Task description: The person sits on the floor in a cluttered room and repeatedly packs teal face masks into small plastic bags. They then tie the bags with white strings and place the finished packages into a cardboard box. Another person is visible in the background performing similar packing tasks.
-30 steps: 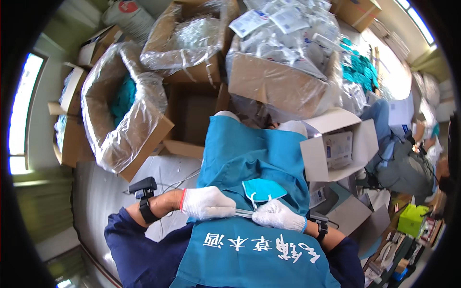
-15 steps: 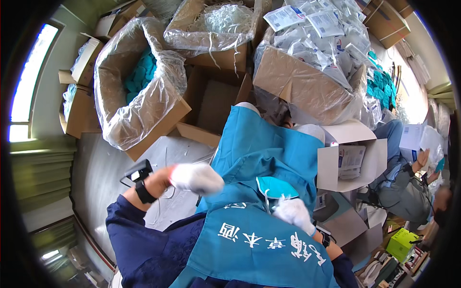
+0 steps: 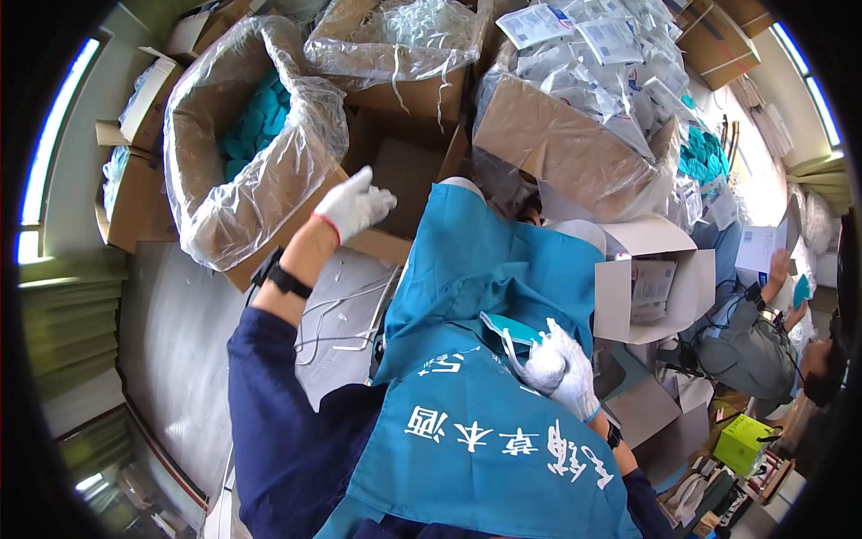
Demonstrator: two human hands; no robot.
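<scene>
In a white knit glove, my left hand [image 3: 359,203] is held out at the near side of an open brown carton [image 3: 395,166]. Its fingers are stretched out and nothing shows in them. My right hand [image 3: 567,373], gloved the same way, grips a folded teal face mask [image 3: 510,327] over my lap. White ear loops [image 3: 514,352] hang from the mask toward me. A teal apron [image 3: 485,256] covers my lap beneath it. Left of the open carton, a plastic-lined carton [image 3: 202,235] contains several similar teal masks [image 3: 260,126].
Ahead stands a carton [image 3: 557,148] heaped with white packets. Another lined carton [image 3: 395,67] has white strands spilling over its edge. By my right knee is a white box [image 3: 620,301] with packets inside. A co-worker [image 3: 754,332] sits at right. Cables [image 3: 314,310] lie on the floor.
My left hand has moved forward, away from my body, toward the cartons, its fingers now stretched out. My right hand still holds the mask, which has tilted.
</scene>
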